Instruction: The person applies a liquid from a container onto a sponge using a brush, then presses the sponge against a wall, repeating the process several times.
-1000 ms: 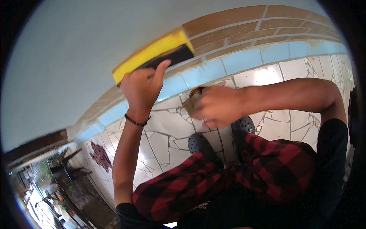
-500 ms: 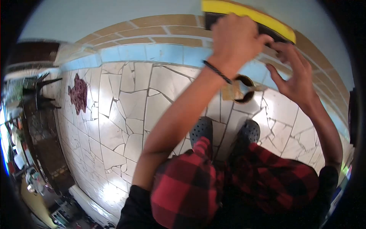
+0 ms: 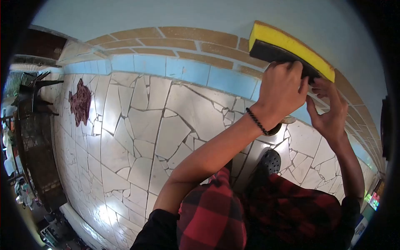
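A long block (image 3: 293, 48), yellow foam on a black backing, lies with its yellow side against the wall at the upper right. My left hand (image 3: 284, 85), with a dark beaded bracelet at the wrist, is closed on its black backing. Close beside it, my right hand (image 3: 331, 106) has its fingers spread near the block's lower right end. Whether those fingertips touch the block is hard to tell. Under my left wrist, a round container (image 3: 275, 130) on the floor is mostly hidden.
The wall has brown brick-pattern bands (image 3: 166, 42) above light blue tiles (image 3: 187, 71). A dark red cloth (image 3: 81, 103) lies on the cracked-pattern tile floor (image 3: 139, 121). Dark furniture (image 3: 39, 93) stands at the far left. My shoe (image 3: 271, 161) is below the container.
The block has moved right along the wall with my left hand. My right hand has left the container and come up beside the block. The view has turned.
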`<state>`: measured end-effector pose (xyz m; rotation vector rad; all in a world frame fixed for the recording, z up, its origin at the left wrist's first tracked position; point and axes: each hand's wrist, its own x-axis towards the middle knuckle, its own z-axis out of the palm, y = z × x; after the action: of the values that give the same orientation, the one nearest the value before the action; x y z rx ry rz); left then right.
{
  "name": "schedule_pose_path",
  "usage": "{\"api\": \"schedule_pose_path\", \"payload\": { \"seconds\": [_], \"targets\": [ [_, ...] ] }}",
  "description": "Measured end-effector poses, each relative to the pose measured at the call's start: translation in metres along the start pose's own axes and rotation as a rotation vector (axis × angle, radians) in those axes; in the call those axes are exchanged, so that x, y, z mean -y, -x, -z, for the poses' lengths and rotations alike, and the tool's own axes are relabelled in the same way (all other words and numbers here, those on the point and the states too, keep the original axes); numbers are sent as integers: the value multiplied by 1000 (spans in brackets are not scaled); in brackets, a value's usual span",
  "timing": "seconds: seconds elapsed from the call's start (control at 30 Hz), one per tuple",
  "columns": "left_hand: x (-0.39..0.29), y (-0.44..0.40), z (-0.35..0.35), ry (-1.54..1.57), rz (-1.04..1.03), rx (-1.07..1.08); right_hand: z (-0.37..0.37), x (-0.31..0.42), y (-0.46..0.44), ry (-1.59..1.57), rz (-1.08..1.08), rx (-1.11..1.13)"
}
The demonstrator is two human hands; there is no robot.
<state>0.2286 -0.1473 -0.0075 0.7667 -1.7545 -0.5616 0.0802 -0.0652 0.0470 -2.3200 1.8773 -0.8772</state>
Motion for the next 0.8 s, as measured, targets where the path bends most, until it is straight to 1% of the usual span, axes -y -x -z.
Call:
{"api": "schedule_pose_path", "payload": {
  "seconds": [0.13,0.27,0.37,0.43,0.5,0.57,0.6,0.7,0.73,0.8],
  "targets": [
    [-1,-2,6,118,96,51,0,1,-1,-14,13,-14],
    [-2,-7,11,93,109,72,-4,-9,1,0,61,-76],
    [-4,-11,12,75,141,91,-3,-11,2,-23,34,-64],
    [-6,-13,13,71,166,115,-3,-15,2,-63,46,-97],
    [-9,-15,14,14,142,125,-6,-20,3,-60,95,-140],
    [-10,-16,14,-29,132,135,-5,-23,5,-13,70,-113],
    [-10,-16,14,-39,136,141,-6,-23,4,-10,96,-145],
    [-12,-18,12,-71,138,146,-3,-26,6,-8,54,-102],
    [-14,-18,12,-86,144,154,-5,-28,5,-3,97,-152],
    [-13,-18,12,-140,133,172,-5,-32,6,10,124,-149]
  ]
}}
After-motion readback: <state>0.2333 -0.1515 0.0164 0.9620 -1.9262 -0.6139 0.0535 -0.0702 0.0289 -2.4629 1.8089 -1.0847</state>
